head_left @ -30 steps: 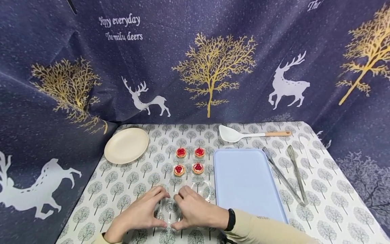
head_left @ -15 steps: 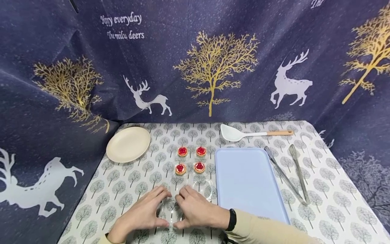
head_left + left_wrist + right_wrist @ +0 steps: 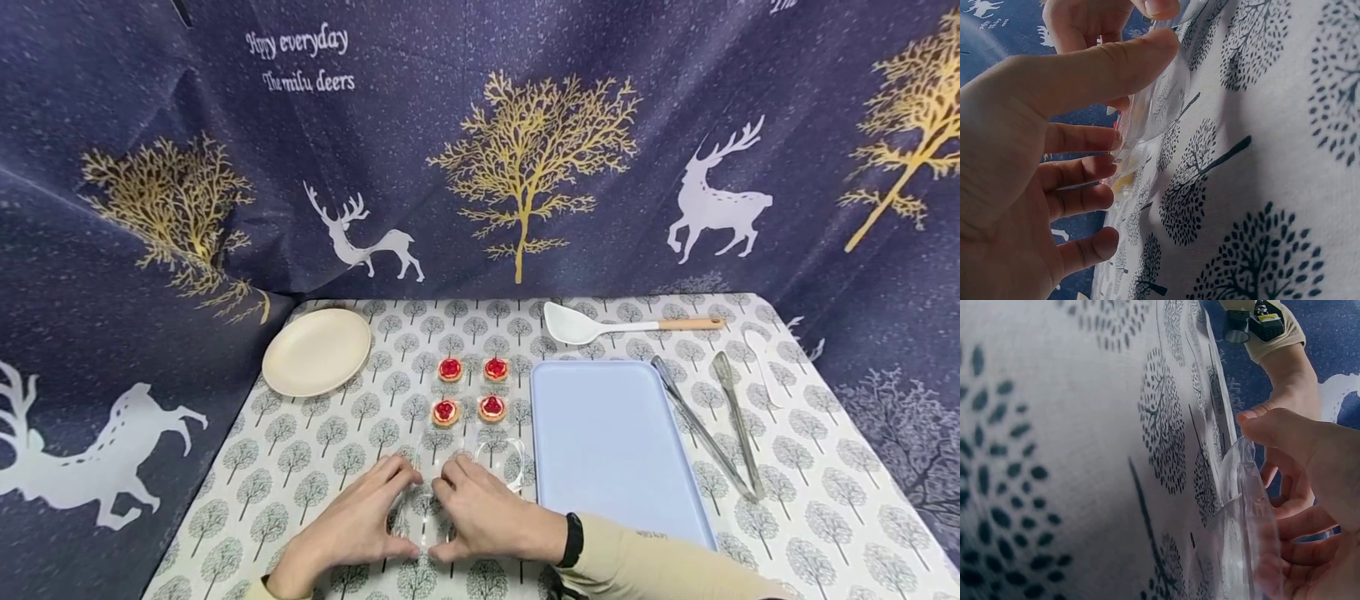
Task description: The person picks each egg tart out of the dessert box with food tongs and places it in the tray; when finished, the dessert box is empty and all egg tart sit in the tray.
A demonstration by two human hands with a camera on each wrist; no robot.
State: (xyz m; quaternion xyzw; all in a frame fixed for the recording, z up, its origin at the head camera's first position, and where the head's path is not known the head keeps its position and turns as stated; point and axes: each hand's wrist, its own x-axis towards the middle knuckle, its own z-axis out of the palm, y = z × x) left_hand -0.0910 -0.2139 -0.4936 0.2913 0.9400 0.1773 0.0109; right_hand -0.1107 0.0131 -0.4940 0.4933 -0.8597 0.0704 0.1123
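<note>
A clear plastic container (image 3: 425, 507) lies on the patterned tablecloth at the near middle, between my two hands. My left hand (image 3: 356, 515) holds its left side, with the thumb at the near edge and the fingertips at the far edge. On the other side my right hand (image 3: 491, 515) grips it the same way, covering much of that end. The left wrist view shows the thumb on the rim of the transparent plastic (image 3: 1169, 94). In the right wrist view, thumb and fingers span the ribbed plastic edge (image 3: 1250, 519). Several red-topped tarts (image 3: 446, 412) sit just beyond the hands.
A pale blue tray (image 3: 611, 442) lies right of the tarts. Metal tongs (image 3: 738, 433) rest beyond it. A white spatula (image 3: 592, 328) with a wooden handle lies at the back, near a small white utensil (image 3: 761, 367). A cream plate (image 3: 317, 352) stands at the back left.
The head view has shifted slightly. Both hands keep their hold on the clear container, and the tarts and other things stay in place.
</note>
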